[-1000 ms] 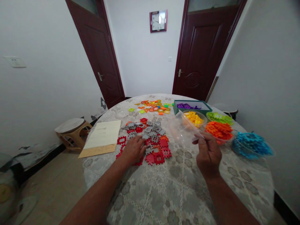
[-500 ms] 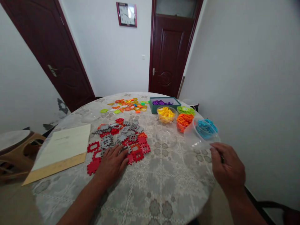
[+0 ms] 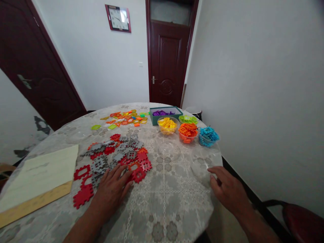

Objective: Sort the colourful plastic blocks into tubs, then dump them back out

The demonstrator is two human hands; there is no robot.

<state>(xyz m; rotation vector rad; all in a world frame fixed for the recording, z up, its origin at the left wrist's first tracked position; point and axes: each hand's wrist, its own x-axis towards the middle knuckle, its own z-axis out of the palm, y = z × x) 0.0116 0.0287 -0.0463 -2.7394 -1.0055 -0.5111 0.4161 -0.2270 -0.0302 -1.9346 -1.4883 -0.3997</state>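
Note:
My left hand (image 3: pixel 112 184) lies with fingers stretched over the near edge of a pile of flat, notched-edge plastic building pieces. Grey pieces (image 3: pixel 97 164) and red pieces (image 3: pixel 83 196) are mixed there; whatever is under my palm is hidden. On the right, my right hand (image 3: pixel 226 187) pinches the near rim of a clear round plastic bowl (image 3: pixel 199 165), which sits low at the tabletop. Another clear bowl (image 3: pixel 169 151) stands to its left. Behind are bowls of blue pieces (image 3: pixel 209 135), orange pieces (image 3: pixel 187 131) and yellow pieces (image 3: pixel 167 125).
A green box (image 3: pixel 154 118) holds purple pieces, with light green pieces (image 3: pixel 188 119) beside it. Mixed orange and yellow pieces (image 3: pixel 124 118) spread at the back. Paper (image 3: pixel 43 172) lies at left on the patterned tablecloth (image 3: pixel 157 233). A dark red seat (image 3: pixel 301 216) stands lower right.
My right hand has brought the clear bowl down from a tilt in front of the blue pieces to the tabletop. The view has turned right. My left hand stays on the pile.

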